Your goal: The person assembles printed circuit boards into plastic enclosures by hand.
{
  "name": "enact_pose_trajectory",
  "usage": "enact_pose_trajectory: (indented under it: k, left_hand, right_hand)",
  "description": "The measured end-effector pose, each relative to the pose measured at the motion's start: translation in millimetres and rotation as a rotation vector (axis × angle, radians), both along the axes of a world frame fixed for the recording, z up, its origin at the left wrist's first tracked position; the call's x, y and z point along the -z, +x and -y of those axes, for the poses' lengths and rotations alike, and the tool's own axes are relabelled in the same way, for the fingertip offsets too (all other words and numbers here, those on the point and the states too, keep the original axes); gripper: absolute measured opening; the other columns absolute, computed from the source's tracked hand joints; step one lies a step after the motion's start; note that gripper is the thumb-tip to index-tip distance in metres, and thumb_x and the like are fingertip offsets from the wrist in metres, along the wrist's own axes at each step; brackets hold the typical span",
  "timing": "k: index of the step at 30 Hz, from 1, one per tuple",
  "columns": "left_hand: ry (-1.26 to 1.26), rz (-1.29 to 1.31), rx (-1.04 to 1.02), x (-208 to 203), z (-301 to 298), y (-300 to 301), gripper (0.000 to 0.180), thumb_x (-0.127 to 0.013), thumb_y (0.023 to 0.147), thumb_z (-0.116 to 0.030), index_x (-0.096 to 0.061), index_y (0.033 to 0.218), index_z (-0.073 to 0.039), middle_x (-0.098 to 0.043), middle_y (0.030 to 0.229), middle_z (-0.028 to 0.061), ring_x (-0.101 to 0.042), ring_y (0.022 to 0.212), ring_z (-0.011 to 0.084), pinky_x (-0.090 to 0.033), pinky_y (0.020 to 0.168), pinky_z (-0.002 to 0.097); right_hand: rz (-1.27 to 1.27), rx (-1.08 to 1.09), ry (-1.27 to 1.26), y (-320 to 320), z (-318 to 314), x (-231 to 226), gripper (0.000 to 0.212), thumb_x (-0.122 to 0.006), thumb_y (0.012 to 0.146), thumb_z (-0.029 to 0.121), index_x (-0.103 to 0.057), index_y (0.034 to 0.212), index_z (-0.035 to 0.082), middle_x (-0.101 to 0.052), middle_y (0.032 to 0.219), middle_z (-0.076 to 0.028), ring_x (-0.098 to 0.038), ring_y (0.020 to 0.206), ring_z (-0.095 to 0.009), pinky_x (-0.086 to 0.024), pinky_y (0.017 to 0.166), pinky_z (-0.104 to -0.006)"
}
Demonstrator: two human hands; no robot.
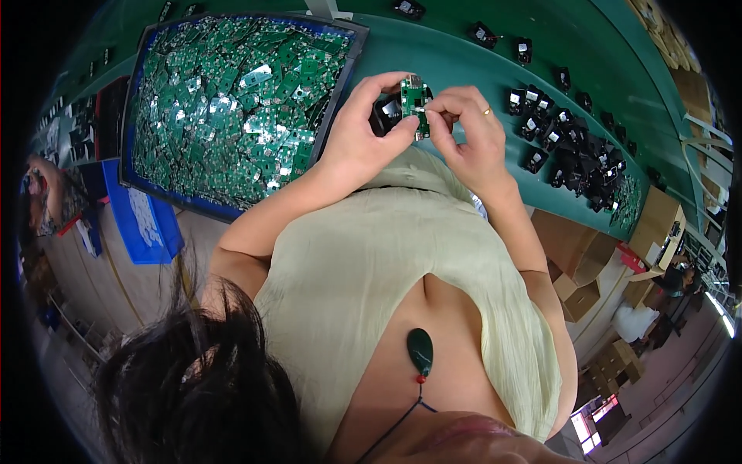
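Above the green bench, my left hand [361, 133] grips a small green circuit board [414, 94] between thumb and fingers. A shiny black part [385, 113] shows inside the curl of that hand, partly hidden; whether it is joined to the board I cannot tell. My right hand [473, 144] is at the board's right edge, thumb and index finger pinched together next to a small white piece [421, 110]. What sits between those fingertips is too small to make out.
A large dark-rimmed tray [358, 48] heaped with green boards stands left. Black housings [581, 151] lie piled on the bench [456, 66] at right, beside more boards [630, 203]. Cardboard boxes [568, 246] stand right, a blue bin [158, 232] left. A person [48, 193] works at far left.
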State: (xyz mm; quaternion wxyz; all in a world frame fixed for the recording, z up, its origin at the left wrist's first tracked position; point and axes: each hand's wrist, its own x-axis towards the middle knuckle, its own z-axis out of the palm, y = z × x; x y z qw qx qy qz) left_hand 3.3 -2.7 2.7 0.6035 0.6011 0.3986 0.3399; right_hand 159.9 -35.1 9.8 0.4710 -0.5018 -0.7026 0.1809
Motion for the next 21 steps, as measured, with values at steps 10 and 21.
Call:
enact_pose_trajectory:
  k: [10,21]
  left_hand:
    - [0.348,-0.129,-0.063,-11,-3,0,0.043,-0.061,0.067,-0.005,-0.052,0.109,-0.008,-0.05,0.092,0.0099,-0.054,0.078,0.023,-0.046,0.068,0.0297]
    - [0.421,-0.173,-0.056,-15,-3,0,0.044,-0.061,0.068,-0.006,-0.051,0.11,-0.008,-0.049,0.093,0.0104,-0.054,0.076,0.0242,-0.046,0.066,0.0307]
  right_hand:
    - [0.087,0.011,0.041,-2,-1,-6,0.02,-0.062,0.064,-0.009,-0.051,0.078,0.0,-0.053,0.076,-0.009,-0.056,0.057,-0.019,-0.048,0.048,-0.0268]
    - [0.137,0.051,0.061,-5,0,-6,0.023,-0.061,0.061,-0.009,-0.05,0.079,0.001,-0.053,0.075,-0.009,-0.054,0.059,-0.022,-0.046,0.049,-0.0294]
